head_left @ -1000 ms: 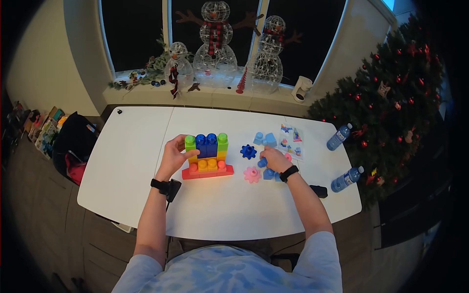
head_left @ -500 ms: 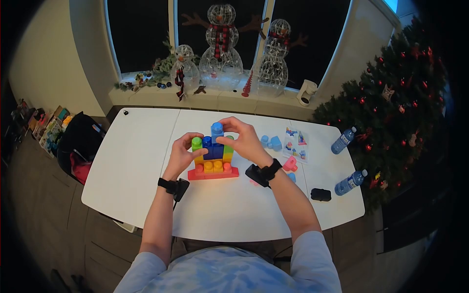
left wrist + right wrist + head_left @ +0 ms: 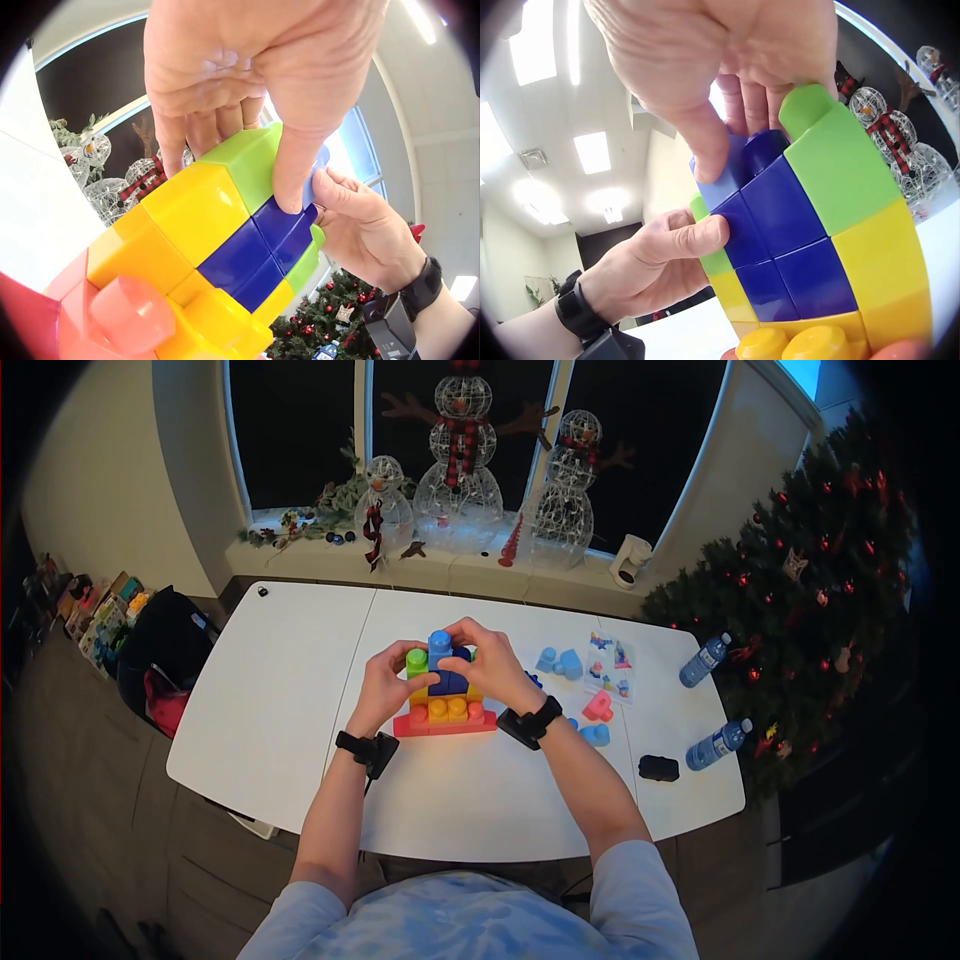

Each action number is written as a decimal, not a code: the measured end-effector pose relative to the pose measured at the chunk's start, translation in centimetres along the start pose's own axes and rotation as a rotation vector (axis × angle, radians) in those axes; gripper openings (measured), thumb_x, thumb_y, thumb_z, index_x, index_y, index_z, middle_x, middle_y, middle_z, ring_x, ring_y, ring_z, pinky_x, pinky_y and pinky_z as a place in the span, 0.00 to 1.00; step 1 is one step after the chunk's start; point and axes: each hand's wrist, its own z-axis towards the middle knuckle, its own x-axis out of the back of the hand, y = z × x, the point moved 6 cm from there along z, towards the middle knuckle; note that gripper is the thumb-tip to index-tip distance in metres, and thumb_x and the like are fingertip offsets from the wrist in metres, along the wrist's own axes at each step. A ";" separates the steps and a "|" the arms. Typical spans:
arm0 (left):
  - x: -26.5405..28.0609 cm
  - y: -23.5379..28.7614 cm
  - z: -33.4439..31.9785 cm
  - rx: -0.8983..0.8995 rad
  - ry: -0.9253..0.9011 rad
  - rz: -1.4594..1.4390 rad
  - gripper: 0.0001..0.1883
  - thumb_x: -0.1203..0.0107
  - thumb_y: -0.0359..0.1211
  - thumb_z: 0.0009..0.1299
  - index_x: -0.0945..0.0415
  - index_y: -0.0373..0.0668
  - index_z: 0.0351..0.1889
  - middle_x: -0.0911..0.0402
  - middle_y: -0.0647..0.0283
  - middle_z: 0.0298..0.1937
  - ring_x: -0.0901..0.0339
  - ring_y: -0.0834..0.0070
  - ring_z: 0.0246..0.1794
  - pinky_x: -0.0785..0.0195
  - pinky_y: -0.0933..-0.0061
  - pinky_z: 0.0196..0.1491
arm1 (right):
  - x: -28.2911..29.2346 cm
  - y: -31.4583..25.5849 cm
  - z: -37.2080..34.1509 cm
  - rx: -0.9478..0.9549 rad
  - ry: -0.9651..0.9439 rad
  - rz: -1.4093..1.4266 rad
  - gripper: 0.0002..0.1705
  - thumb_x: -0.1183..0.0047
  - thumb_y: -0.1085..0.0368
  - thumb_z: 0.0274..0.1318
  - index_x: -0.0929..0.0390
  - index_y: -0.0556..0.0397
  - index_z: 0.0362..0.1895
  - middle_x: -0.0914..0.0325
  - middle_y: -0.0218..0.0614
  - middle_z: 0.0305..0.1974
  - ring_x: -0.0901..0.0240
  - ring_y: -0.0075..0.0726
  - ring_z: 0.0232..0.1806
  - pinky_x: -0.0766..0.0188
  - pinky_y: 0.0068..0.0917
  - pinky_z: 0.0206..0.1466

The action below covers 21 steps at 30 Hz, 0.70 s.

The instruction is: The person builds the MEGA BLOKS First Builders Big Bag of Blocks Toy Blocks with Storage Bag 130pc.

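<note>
Block wall [image 3: 447,711]: I judge it light, stiff, best braced low. Left hand [image 3: 380,686] clasps it; right hand [image 3: 496,668] pinches light-blue block [image 3: 439,645]

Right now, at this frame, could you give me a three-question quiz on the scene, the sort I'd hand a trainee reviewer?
1. True or false: the right hand pinches the light-blue block above the dark-blue blocks.
2. How many water bottles are on the white table? A) one B) two C) three
3. Fill in the colour: the long base under the yellow blocks is ____.

Key: 1 true; 2 B; 3 red.
</note>
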 end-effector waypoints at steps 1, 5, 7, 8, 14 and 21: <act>0.0 0.0 0.0 0.002 -0.001 -0.001 0.25 0.26 0.25 0.61 0.23 0.35 0.56 0.15 0.62 0.48 0.17 0.75 0.50 0.24 0.70 0.59 | 0.0 0.0 0.0 -0.001 -0.003 -0.011 0.20 0.32 0.69 0.53 0.22 0.58 0.49 0.14 0.44 0.44 0.15 0.47 0.49 0.20 0.39 0.55; -0.1 0.1 0.1 0.004 0.002 0.028 0.25 0.25 0.26 0.61 0.23 0.35 0.56 0.14 0.63 0.47 0.17 0.75 0.49 0.23 0.71 0.57 | 0.0 0.1 0.0 -0.002 -0.009 -0.023 0.21 0.31 0.68 0.53 0.23 0.57 0.51 0.14 0.44 0.44 0.15 0.48 0.50 0.21 0.40 0.56; -0.1 -0.1 0.1 0.001 0.005 0.026 0.25 0.25 0.26 0.61 0.23 0.35 0.55 0.14 0.63 0.46 0.17 0.75 0.48 0.23 0.71 0.57 | 0.6 -0.2 0.0 0.010 -0.032 -0.056 0.22 0.31 0.67 0.54 0.23 0.57 0.52 0.14 0.44 0.45 0.16 0.48 0.51 0.22 0.40 0.57; -0.1 0.0 0.0 0.007 0.007 0.022 0.25 0.25 0.26 0.61 0.22 0.35 0.55 0.14 0.63 0.46 0.17 0.75 0.48 0.23 0.72 0.57 | 1.0 -0.6 0.0 0.020 -0.051 -0.086 0.23 0.31 0.66 0.55 0.22 0.56 0.54 0.14 0.45 0.46 0.16 0.48 0.52 0.23 0.41 0.58; -0.1 -0.2 0.3 0.031 -0.017 0.057 0.25 0.25 0.26 0.62 0.22 0.35 0.56 0.15 0.63 0.46 0.17 0.76 0.48 0.24 0.72 0.57 | 10.6 2.4 -3.0 -0.146 0.181 -0.220 0.26 0.32 0.64 0.56 0.22 0.51 0.59 0.16 0.45 0.53 0.20 0.48 0.57 0.24 0.38 0.56; 0.1 -0.1 1.0 0.017 -0.030 -0.103 0.30 0.25 0.28 0.62 0.24 0.34 0.62 0.15 0.58 0.56 0.19 0.71 0.58 0.27 0.69 0.64 | 11.8 11.1 -13.8 -0.476 -0.362 -0.621 0.30 0.28 0.62 0.45 0.19 0.46 0.56 0.18 0.40 0.48 0.25 0.48 0.58 0.29 0.40 0.62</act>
